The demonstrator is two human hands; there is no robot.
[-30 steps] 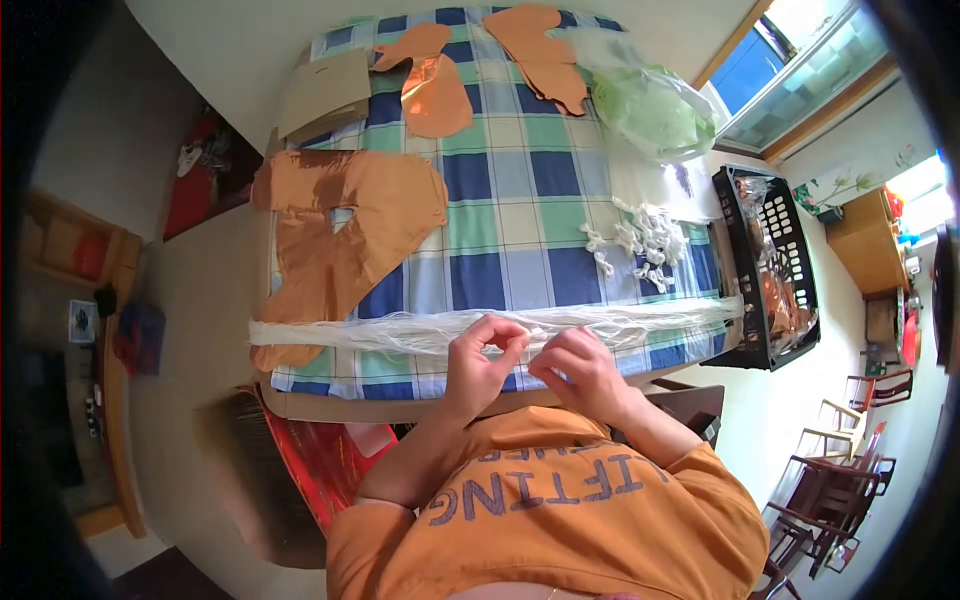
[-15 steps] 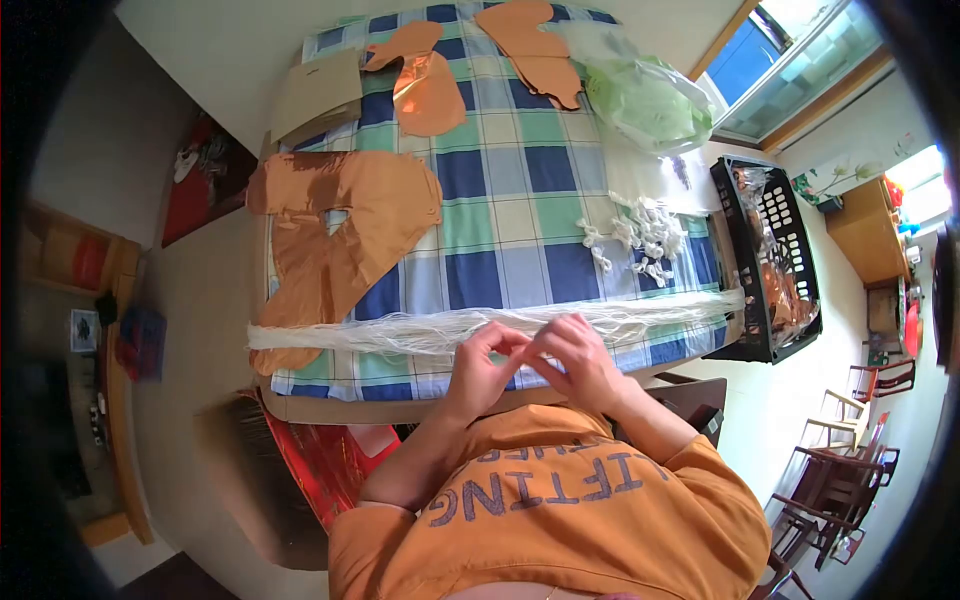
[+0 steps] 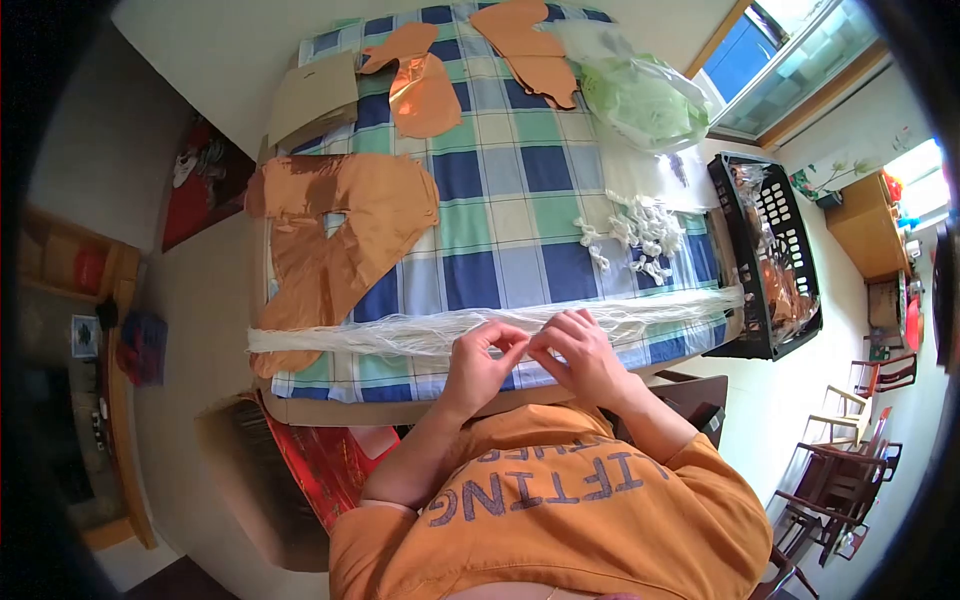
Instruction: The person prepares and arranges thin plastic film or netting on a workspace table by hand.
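Observation:
My left hand (image 3: pixel 480 362) is closed in a pinch, thumb against forefinger, just over the near side of the bed or table. Close beside it, my right hand (image 3: pixel 578 352) also pinches, its fingertips almost meeting those of the left. Whatever lies between the fingertips is too small to make out. Behind both hands a long bundle of white threads (image 3: pixel 400 335) stretches across the checked cloth (image 3: pixel 480 205). A small heap of knotted white thread pieces (image 3: pixel 650 230) lies farther back on the right.
Copper-coloured foil shapes (image 3: pixel 390 215) lie on the left, with more shapes (image 3: pixel 525 50) at the back. Cardboard sheets (image 3: pixel 312 95) rest at the far left. A pale green plastic bag (image 3: pixel 645 100) sits back right, near a black crate (image 3: pixel 765 260). Chairs (image 3: pixel 825 480) stand beyond.
My fingertips have drawn slightly apart, the left hand shifting a little to the left. The threads and foil shapes stay where they were.

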